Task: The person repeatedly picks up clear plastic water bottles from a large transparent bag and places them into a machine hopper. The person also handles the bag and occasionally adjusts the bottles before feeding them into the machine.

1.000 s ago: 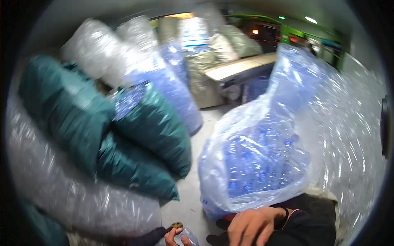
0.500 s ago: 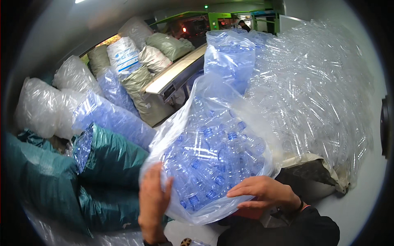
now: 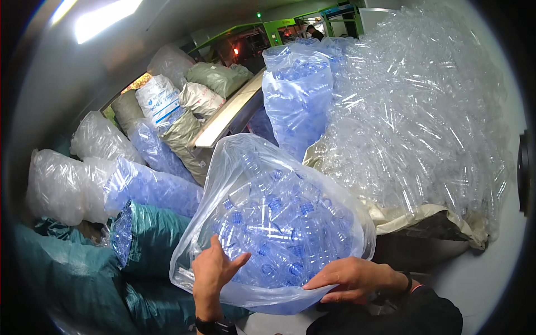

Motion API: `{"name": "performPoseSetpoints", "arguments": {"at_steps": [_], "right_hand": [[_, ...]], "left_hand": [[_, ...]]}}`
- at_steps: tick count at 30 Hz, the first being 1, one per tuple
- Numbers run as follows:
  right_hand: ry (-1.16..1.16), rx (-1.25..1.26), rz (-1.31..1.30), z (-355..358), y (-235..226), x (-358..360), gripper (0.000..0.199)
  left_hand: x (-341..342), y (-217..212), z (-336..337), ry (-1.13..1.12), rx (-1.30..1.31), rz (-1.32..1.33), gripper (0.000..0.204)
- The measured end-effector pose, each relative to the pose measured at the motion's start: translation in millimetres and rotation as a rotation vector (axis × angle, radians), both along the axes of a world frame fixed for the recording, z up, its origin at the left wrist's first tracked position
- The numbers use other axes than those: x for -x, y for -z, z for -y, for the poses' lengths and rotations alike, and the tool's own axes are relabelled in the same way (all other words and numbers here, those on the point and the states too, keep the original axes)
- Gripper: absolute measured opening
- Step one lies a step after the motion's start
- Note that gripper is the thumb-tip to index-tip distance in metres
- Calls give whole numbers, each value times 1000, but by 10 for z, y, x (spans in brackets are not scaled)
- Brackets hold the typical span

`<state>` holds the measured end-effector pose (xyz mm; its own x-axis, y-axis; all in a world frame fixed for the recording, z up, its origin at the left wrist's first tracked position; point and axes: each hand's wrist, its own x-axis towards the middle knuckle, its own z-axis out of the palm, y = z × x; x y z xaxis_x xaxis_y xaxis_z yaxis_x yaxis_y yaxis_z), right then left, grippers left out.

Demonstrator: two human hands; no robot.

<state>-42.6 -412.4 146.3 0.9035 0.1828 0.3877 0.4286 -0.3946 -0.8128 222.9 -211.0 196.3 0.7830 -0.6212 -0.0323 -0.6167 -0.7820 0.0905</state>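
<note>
We hold a bulging clear plastic bag of blue-tinted empty bottles [image 3: 279, 218] low at centre, its film glossy and crinkled. Our left hand [image 3: 212, 273] lies open against its lower left side, thumb splayed; our right hand [image 3: 349, 278] presses flat, fingers together, under its lower right. At two o'clock rises a heap of clear bottles [image 3: 424, 123]; at twelve stands another blue bottle bag [image 3: 296, 95]; at eight lie dark green woven sacks [image 3: 84, 279].
</note>
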Motion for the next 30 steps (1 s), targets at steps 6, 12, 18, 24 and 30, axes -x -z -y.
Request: {"name": "performPoseSetpoints", "arguments": {"at_steps": [6,12,18,24,30], "right_hand": [[-314,-866,-496,-32,40,-60,79],[-468,-1313,-445,-181,226,-236,102],[-294,-1166,-373,-217,442,-201,75],[-202,-1084,-296,-364,434,-233,77],[-150,-1026,-295,-314,460,-203,76]], "left_hand": [[687,-574,-94,348,515,313,76],[1122,-657,296,1499,421,135,42],[-388,-837,1014,1006,83,418,39],[-1127,-299,1796,1093,-70,818,42],[-1056,-741,1634,1064,-93,838,26]]}}
